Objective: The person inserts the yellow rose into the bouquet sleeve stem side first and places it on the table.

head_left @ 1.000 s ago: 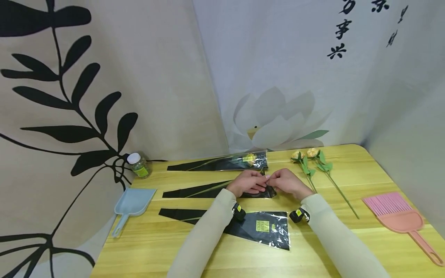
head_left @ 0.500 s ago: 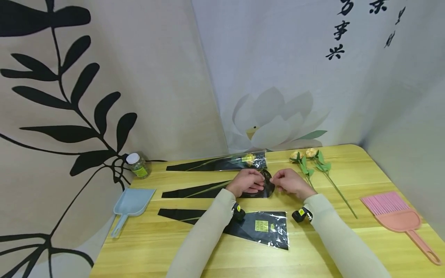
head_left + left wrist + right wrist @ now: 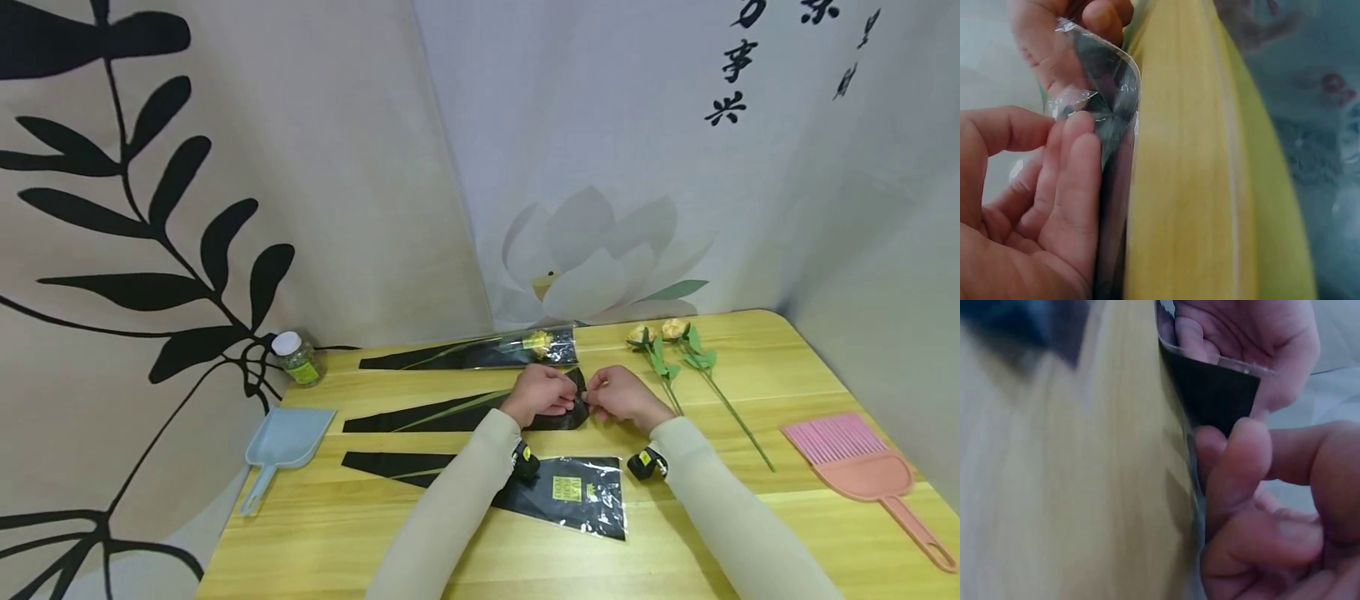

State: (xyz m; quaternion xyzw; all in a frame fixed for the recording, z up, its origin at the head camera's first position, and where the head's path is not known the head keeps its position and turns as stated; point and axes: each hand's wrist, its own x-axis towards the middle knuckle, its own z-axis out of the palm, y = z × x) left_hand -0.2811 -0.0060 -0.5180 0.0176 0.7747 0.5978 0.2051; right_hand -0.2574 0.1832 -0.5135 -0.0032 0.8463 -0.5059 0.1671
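My left hand (image 3: pixel 542 393) pinches the clear film at the mouth of the middle flower sleeve (image 3: pixel 427 417), a long tapered bag with a black back. In the left wrist view the clear film (image 3: pixel 1107 65) bends up from the left fingertips. My right hand (image 3: pixel 624 395) faces it from the right, thumb and finger pinching the edge of the same mouth. The black back panel (image 3: pixel 1216 387) shows at the right fingertips in the right wrist view. A pale green stem (image 3: pixel 450 408) runs along this sleeve; my hands cover the sleeve's wide end.
Behind lies a sleeve with a yellow rose (image 3: pixel 538 342); in front, another printed sleeve (image 3: pixel 555 496), partly under my left forearm. Two loose roses (image 3: pixel 701 358) lie right. A pink dustpan and brush (image 3: pixel 862 467), blue dustpan (image 3: pixel 288 437) and lidded jar (image 3: pixel 298 358) stand around the table's sides.
The hands met at the mouth, then the right hand drew slightly away. Now it is back at the mouth's edge. The middle sleeve has shifted slightly left.
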